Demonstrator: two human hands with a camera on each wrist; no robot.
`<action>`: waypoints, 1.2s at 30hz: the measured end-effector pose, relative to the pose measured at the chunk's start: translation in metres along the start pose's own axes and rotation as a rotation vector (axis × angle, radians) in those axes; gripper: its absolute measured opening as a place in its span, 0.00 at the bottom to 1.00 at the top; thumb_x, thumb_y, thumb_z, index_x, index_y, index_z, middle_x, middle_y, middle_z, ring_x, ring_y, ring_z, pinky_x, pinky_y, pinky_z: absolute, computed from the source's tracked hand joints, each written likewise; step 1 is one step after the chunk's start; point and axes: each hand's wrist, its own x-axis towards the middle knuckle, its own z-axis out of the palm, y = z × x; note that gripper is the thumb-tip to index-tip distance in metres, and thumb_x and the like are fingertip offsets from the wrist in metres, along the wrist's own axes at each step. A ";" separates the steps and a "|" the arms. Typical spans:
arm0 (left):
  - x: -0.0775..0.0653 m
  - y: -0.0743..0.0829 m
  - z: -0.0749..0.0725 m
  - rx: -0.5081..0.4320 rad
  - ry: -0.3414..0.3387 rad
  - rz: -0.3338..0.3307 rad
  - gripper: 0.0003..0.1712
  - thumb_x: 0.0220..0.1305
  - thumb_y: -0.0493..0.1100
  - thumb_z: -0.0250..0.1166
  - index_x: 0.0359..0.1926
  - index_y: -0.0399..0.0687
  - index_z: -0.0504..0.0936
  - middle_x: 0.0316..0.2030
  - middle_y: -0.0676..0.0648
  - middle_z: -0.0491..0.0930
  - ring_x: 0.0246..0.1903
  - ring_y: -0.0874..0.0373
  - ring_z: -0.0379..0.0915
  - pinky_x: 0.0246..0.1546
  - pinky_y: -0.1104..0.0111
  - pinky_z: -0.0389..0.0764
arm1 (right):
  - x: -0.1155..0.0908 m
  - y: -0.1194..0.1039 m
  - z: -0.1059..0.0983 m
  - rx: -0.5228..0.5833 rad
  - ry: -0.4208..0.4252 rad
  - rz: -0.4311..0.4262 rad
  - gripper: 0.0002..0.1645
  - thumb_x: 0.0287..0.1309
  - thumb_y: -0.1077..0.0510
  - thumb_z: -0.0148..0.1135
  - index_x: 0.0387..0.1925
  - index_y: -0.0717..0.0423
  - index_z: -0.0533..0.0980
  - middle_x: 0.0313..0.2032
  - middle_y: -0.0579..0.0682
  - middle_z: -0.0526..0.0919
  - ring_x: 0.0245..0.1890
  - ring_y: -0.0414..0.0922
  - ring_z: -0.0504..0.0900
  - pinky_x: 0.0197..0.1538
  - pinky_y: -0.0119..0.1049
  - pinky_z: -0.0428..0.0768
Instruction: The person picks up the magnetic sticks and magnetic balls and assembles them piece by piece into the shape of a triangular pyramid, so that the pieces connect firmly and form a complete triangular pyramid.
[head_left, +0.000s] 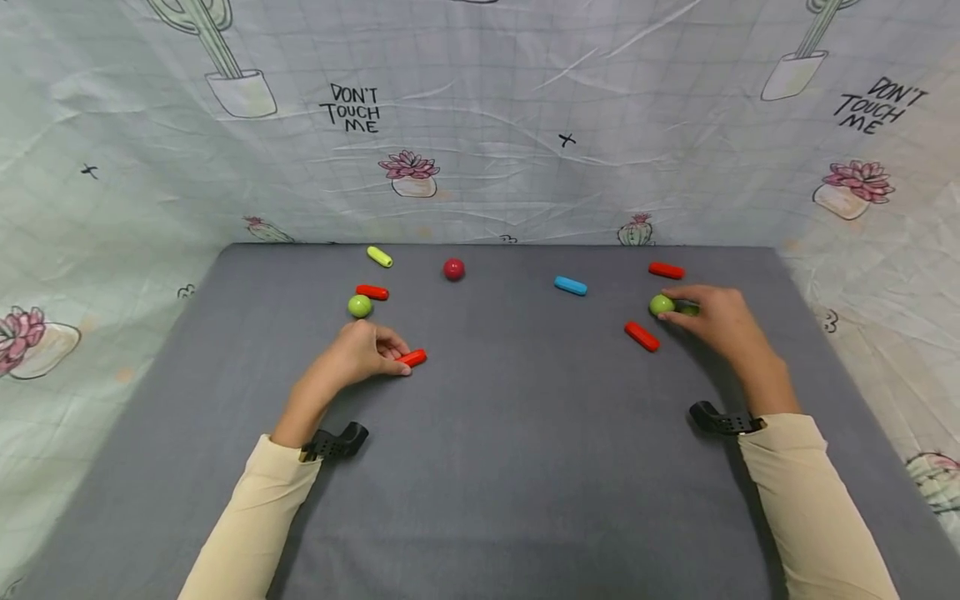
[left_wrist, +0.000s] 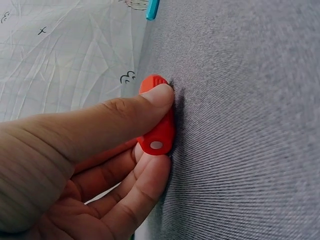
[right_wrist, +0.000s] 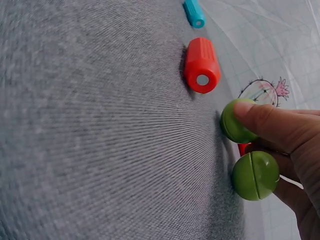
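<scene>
red stick (left_wrist: 162, 131) between left fingertips (left_wrist: 157, 170)

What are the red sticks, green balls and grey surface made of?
Red sticks: probably plastic, slightly shiny, with moulded-looking ridges; pale end disc may be metal.
Green balls: glossy, plastic or painted metal; highlights, groove.
Grey surface: matte, likely woven fabric; fine ribbing.

- A small screened-off recording space, by its look; the room beyond is hidden.
- Pale sheeting (head_left: 480, 100) hangs across the top of the frame and lines both sides.
- Its print repeats potted plants (head_left: 412, 185) and the words "DON'T TOUCH ME" (head_left: 351, 108).
- A grey cloth-covered table (head_left: 525, 467) fills the centre and bottom.
- Black wrist cameras (head_left: 337, 442) show lower left and right.
</scene>
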 end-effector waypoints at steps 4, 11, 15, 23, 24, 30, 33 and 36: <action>-0.002 0.000 0.001 0.005 0.002 0.012 0.12 0.53 0.40 0.80 0.38 0.41 0.90 0.27 0.51 0.84 0.29 0.60 0.76 0.33 0.66 0.77 | 0.002 0.000 0.000 -0.012 0.001 0.005 0.23 0.55 0.59 0.77 0.51 0.65 0.84 0.47 0.69 0.85 0.47 0.67 0.83 0.46 0.63 0.79; -0.001 0.000 -0.001 -0.011 0.010 0.008 0.11 0.52 0.39 0.81 0.37 0.41 0.90 0.25 0.52 0.84 0.28 0.61 0.76 0.31 0.68 0.76 | 0.014 0.001 -0.005 -0.002 -0.079 0.020 0.22 0.59 0.56 0.74 0.52 0.64 0.84 0.36 0.66 0.88 0.23 0.52 0.74 0.27 0.44 0.72; 0.001 0.001 -0.004 -0.005 0.009 0.011 0.12 0.52 0.39 0.81 0.37 0.41 0.90 0.25 0.52 0.84 0.28 0.61 0.76 0.30 0.68 0.76 | 0.021 0.002 -0.010 0.018 -0.143 0.053 0.23 0.62 0.52 0.72 0.54 0.63 0.84 0.13 0.51 0.76 0.19 0.43 0.57 0.23 0.37 0.59; -0.002 0.003 -0.003 0.027 0.007 -0.009 0.11 0.53 0.39 0.80 0.38 0.42 0.90 0.26 0.52 0.84 0.29 0.60 0.76 0.32 0.67 0.76 | 0.024 0.003 -0.011 0.012 -0.210 0.049 0.25 0.65 0.50 0.69 0.56 0.64 0.82 0.13 0.45 0.74 0.16 0.42 0.57 0.23 0.37 0.61; -0.003 0.003 -0.003 0.029 0.013 -0.009 0.12 0.53 0.39 0.81 0.38 0.42 0.90 0.26 0.52 0.84 0.29 0.60 0.76 0.32 0.67 0.76 | 0.023 0.003 -0.010 0.008 -0.213 0.048 0.25 0.65 0.50 0.69 0.56 0.64 0.82 0.14 0.45 0.76 0.16 0.42 0.57 0.23 0.37 0.62; -0.004 0.002 0.000 0.048 0.058 0.012 0.12 0.52 0.39 0.81 0.37 0.42 0.91 0.27 0.51 0.86 0.29 0.61 0.76 0.32 0.68 0.76 | 0.019 0.004 -0.008 0.012 -0.213 0.054 0.26 0.66 0.50 0.69 0.58 0.64 0.81 0.20 0.56 0.82 0.15 0.41 0.54 0.22 0.37 0.60; -0.005 0.003 0.001 0.049 0.072 0.017 0.12 0.52 0.40 0.81 0.38 0.43 0.91 0.28 0.51 0.86 0.29 0.61 0.77 0.32 0.68 0.77 | 0.017 0.004 -0.009 0.009 -0.192 0.045 0.25 0.65 0.51 0.70 0.57 0.64 0.81 0.30 0.60 0.87 0.14 0.41 0.53 0.21 0.37 0.60; -0.007 0.003 0.003 0.049 0.077 0.028 0.12 0.52 0.39 0.81 0.38 0.43 0.91 0.28 0.50 0.87 0.29 0.61 0.78 0.32 0.68 0.77 | 0.018 0.004 -0.009 0.008 -0.183 0.041 0.25 0.64 0.52 0.70 0.56 0.65 0.82 0.34 0.61 0.88 0.14 0.41 0.53 0.21 0.37 0.60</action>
